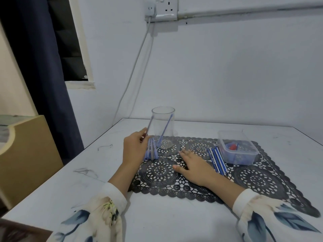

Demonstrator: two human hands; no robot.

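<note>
A white table (174,224) fills the lower view. On it lies a dark lace mat (258,180), stretching from the centre to 4 o'clock. A clear lidded tub (237,147) stands on the mat's far corner at 3 o'clock, with red and blue bits inside. A thin bent wire (104,147) lies on the bare table at 9 o'clock. At 12 o'clock a socket (166,9) sits on the wall (227,67), and a plug (150,10) in it drops a white cable (136,63) down behind the table. Trunking (244,12) runs from the socket toward 2 o'clock. A navy curtain (38,67) hangs at 10 o'clock beside a dark window (68,41). A tan cabinet (26,154) stands at 8 o'clock.
</note>
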